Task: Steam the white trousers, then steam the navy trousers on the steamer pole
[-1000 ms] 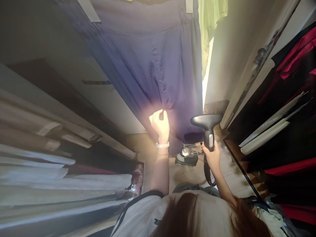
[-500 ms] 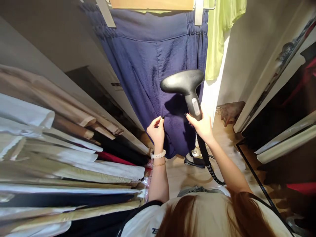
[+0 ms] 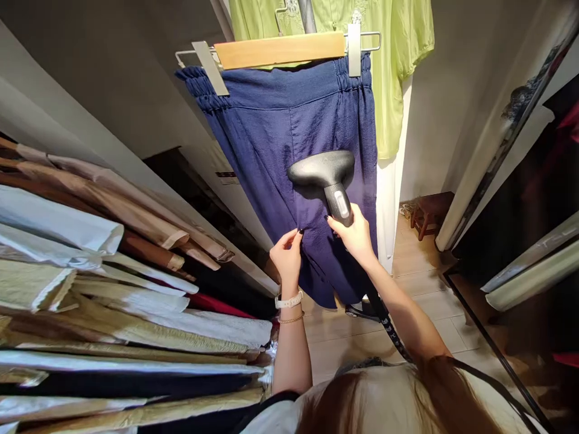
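Note:
Navy trousers (image 3: pixel 266 132) hang by the waistband from a wooden clip hanger (image 3: pixel 280 50). My left hand (image 3: pixel 286 256) pinches the cloth of the trousers near the crotch seam, thumb and fingers pressed together. In my right hand (image 3: pixel 355 235) is the handle of a black garment steamer (image 3: pixel 323 169), its head close against the front of the trousers; whether it touches the cloth I cannot tell. From the handle a dark hose (image 3: pixel 391 334) runs down toward the floor. A pale watch (image 3: pixel 289 300) is on my left wrist.
Behind the trousers hangs a lime-green blouse (image 3: pixel 393 90). A rack of clothes (image 3: pixel 136 301) fills the left side. On the right are a small wooden stool (image 3: pixel 429 214) and dark hanging garments (image 3: pixel 511 199). The steamer's base (image 3: pixel 362 310) stands on the floor.
The steamer head has moved left and slightly down over the trousers with my right hand. My left hand keeps its pinch. The view has shifted, so more of the hanger shows.

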A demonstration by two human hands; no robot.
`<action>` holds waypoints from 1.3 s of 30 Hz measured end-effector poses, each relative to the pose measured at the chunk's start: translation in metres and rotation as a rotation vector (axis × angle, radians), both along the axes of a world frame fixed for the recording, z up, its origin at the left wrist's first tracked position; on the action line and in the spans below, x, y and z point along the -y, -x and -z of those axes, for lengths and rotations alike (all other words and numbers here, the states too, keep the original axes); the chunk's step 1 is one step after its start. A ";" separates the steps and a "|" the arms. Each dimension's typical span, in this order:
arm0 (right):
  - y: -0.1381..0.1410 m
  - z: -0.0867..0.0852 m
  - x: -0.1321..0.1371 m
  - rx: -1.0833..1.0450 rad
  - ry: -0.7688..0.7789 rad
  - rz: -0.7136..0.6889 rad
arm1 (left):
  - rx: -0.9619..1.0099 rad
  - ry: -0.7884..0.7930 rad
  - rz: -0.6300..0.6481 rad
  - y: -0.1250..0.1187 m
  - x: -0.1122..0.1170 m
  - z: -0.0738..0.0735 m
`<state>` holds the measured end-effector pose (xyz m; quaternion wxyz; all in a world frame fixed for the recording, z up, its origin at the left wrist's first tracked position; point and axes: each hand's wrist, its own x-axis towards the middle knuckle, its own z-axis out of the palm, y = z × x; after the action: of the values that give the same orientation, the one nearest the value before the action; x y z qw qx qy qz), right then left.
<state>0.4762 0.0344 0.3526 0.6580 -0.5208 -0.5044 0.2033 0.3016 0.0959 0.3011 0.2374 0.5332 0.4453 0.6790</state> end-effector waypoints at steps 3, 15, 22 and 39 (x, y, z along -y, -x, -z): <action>-0.001 0.005 -0.001 0.008 0.048 0.049 | 0.006 -0.011 0.033 -0.003 -0.001 0.000; -0.027 -0.012 -0.025 0.075 0.026 0.177 | 0.109 -0.020 0.117 -0.006 -0.009 0.003; -0.026 0.008 -0.026 0.067 0.052 0.097 | 0.117 -0.010 0.114 -0.004 -0.012 0.006; -0.002 0.020 -0.023 0.013 0.066 0.065 | 0.053 -0.036 0.024 0.013 -0.001 0.000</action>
<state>0.4784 0.0572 0.3326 0.6435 -0.5599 -0.4842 0.1950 0.2885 0.0965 0.3006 0.2476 0.5245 0.4204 0.6978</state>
